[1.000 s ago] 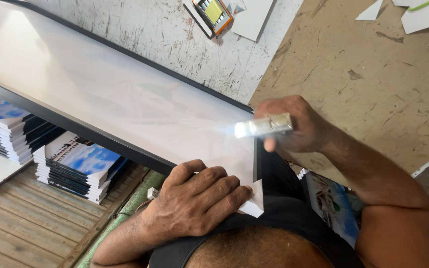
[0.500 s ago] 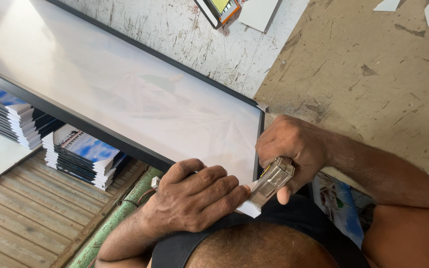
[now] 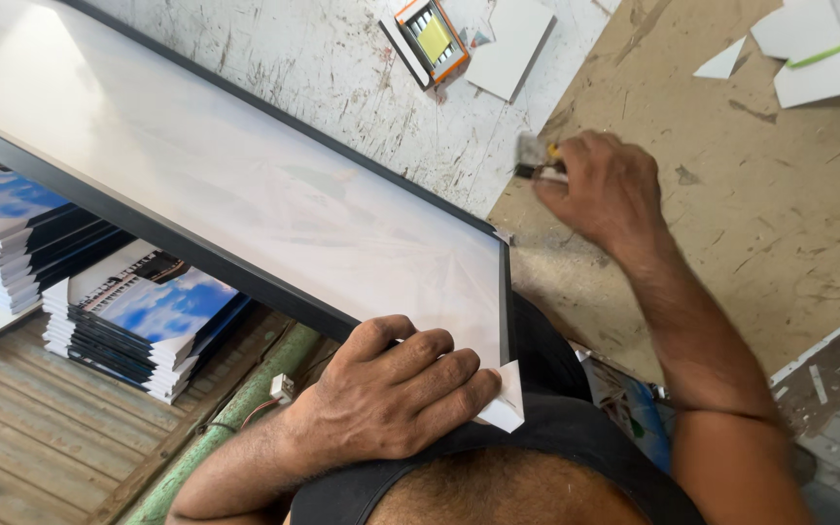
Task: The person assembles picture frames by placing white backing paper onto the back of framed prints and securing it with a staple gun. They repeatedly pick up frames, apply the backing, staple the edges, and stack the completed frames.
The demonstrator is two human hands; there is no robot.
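While the left hand (image 3: 391,394) lies flat, fingers spread, on the near corner of the frame (image 3: 245,209), it also covers part of a white corner guard (image 3: 507,403) fitted there. Frame: large, black-edged, wrapped in clear film, lying slantwise across the bench (image 3: 760,224) from upper left to the person's lap. Right hand (image 3: 600,190): closed around a small metal tool (image 3: 535,157), only its tip showing past the fingers; held over the bench just beyond the frame's far right corner, clear of the frame.

Bench: left part white and scratched, right part bare brown board. On it, at the top, a small orange-rimmed box (image 3: 430,37), a white card (image 3: 509,47) beside it, and paper scraps (image 3: 819,53) at the upper right.

Below the frame's left edge: two stacks of booklets (image 3: 138,321) with blue sky covers, on wooden slats (image 3: 21,457). Green pipe (image 3: 235,418) near the left forearm.
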